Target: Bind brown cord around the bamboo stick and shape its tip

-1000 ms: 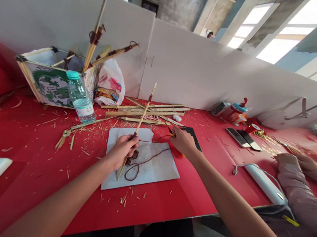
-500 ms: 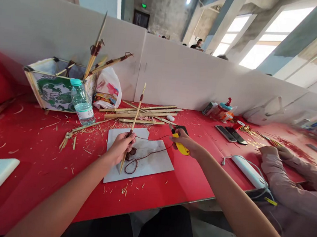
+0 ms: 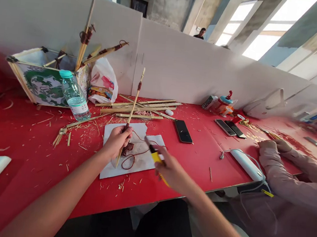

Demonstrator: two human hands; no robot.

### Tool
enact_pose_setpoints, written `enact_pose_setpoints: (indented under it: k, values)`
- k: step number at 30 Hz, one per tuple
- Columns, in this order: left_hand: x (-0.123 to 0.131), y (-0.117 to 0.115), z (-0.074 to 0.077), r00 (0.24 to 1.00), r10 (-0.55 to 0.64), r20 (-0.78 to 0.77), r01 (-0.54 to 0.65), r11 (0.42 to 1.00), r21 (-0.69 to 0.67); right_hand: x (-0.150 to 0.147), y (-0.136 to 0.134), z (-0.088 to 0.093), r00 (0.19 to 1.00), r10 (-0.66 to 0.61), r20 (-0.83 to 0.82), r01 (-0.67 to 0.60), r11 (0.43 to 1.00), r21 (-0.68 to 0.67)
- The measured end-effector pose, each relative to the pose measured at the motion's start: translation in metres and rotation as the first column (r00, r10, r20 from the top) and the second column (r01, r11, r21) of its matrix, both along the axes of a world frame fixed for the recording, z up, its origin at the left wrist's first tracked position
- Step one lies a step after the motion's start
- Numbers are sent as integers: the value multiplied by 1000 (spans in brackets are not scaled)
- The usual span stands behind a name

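Note:
My left hand (image 3: 118,141) is closed around a thin bamboo stick (image 3: 133,106), which leans upright over a white sheet (image 3: 145,162). Dark brown thread binds the stick near its top and just above my fingers. A loose brown cord (image 3: 129,167) runs from there and lies looped on the sheet, with a small tangle beside the stick. My right hand (image 3: 171,170), slightly blurred, grips a yellow utility knife (image 3: 157,157). Its blade end points up and left, toward the stick but apart from it.
Bamboo strips (image 3: 141,109) and shavings lie behind the sheet. A water bottle (image 3: 75,98), a paper-sided box (image 3: 46,82) of sticks and a plastic bag (image 3: 105,82) stand at back left. A black phone (image 3: 183,131) lies to the right; a co-worker's sleeves (image 3: 274,164) are farther right.
My right hand has moved left and down with the knife, closer to the stick, uncovering the black phone. The cord no longer stretches to the right hand. My left hand keeps its hold.

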State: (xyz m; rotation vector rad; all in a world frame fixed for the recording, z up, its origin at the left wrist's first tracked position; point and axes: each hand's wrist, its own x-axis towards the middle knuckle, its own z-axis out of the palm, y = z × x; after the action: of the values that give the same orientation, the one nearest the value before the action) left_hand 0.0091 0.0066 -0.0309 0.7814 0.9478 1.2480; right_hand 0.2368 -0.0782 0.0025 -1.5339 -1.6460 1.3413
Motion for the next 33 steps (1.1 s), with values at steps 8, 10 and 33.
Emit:
enact_pose_setpoints:
  k: [8,10,33]
  values:
    - [4,-10,11,999,-20,-45,22,998,56,-55,3,-26,998,-58,-6,57,951,303]
    - [7,-13,11,998,-28,-58,31,998,50,-54,4,-29,994,-97,-56,110,933,343]
    - [25,-38,6,953,32,-301,-36,999,-6,-90,-30,-26,997,-56,-50,75,836,544]
